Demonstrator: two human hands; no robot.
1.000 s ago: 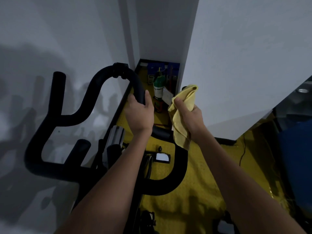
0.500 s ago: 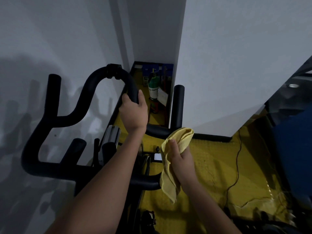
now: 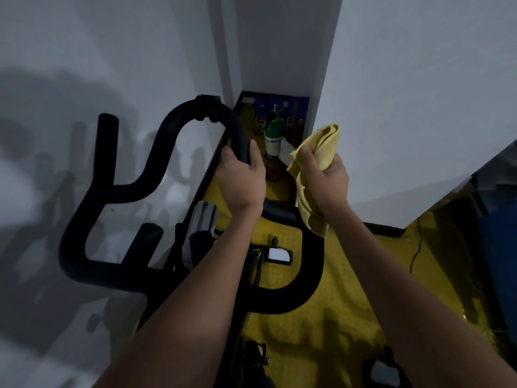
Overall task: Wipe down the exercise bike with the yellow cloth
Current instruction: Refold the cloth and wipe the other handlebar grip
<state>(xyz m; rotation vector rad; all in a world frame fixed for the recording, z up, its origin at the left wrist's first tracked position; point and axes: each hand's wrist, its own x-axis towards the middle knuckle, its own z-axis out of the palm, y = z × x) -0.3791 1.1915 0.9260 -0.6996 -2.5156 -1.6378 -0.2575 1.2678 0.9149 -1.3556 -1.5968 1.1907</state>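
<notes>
The exercise bike's black padded handlebar [image 3: 84, 219] curves across the left and middle of the view. My left hand [image 3: 242, 183] grips the inner loop of the bar near its top. My right hand [image 3: 326, 177] holds the yellow cloth [image 3: 321, 147] wrapped around the upright right horn of the handlebar, near its tip. The horn itself is hidden under the cloth and hand. A loose end of the cloth hangs down below my wrist. The lower right curve of the bar [image 3: 307, 281] shows beneath.
A white wall [image 3: 419, 93] stands close on the right and another on the left. A green bottle [image 3: 272, 135] and blue items sit in the narrow gap ahead. The yellow floor mat [image 3: 349, 303] lies below, with a black cable [image 3: 416, 247] at right.
My right hand slid the cloth down the right horn to its base half a second ago, then back up to the tip. My left hand kept its grip on the bar.
</notes>
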